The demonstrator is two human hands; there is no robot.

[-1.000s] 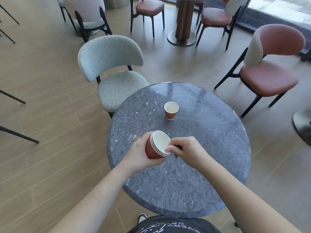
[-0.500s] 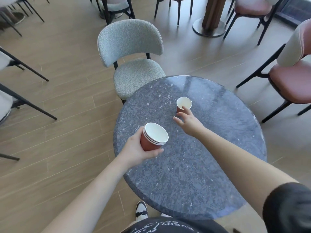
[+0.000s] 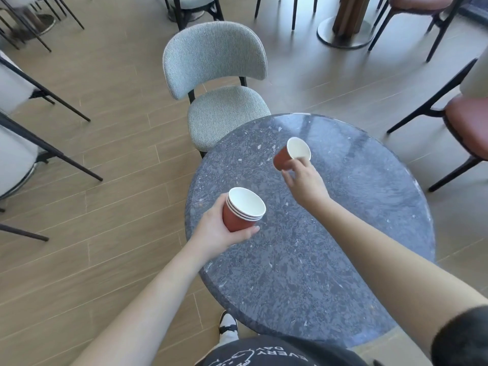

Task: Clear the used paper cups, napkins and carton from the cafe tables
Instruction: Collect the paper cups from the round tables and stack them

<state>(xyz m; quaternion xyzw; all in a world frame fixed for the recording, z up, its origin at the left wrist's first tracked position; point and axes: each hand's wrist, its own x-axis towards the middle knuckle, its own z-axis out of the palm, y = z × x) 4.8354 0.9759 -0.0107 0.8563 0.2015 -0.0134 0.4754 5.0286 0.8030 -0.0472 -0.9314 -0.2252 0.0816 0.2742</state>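
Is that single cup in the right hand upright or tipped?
Tipped. The single paper cup leans in the right hand, its white mouth facing up and toward the camera, lifted off the round table.

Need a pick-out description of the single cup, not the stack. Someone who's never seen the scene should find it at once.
Start at the round grey stone table. Over its far half, the right hand grips a lone red paper cup, tilted with its white inside showing. The other cups are a nested stack with several rims visible, held by the left hand at the table's left edge; this one is single.
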